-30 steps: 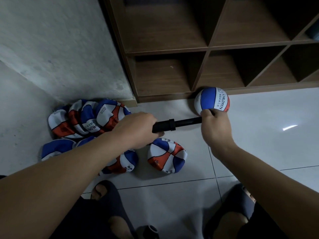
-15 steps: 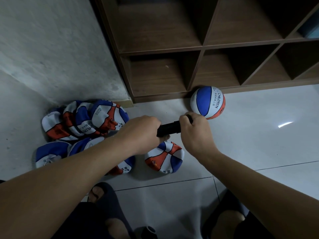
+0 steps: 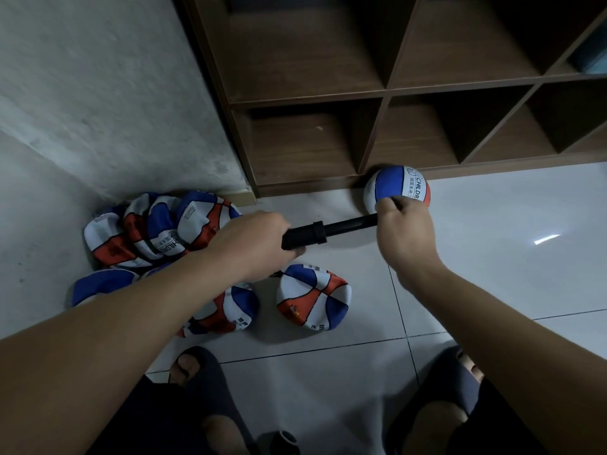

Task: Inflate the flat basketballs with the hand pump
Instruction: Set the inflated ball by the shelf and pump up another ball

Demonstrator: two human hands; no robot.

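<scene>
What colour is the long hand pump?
Black: the long tube-shaped hand pump is black all over, seen in the head view.

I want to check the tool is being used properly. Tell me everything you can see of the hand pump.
The hand pump is plain matte black, probably plastic. It has a thick barrel ending in a ridged collar, with a thinner rod drawn out of it. It is held nearly level above the floor tiles, rising slightly to the right. The left hand grips the barrel; the right hand grips the rod's far end, hiding the handle. No hose or needle shows.
</scene>
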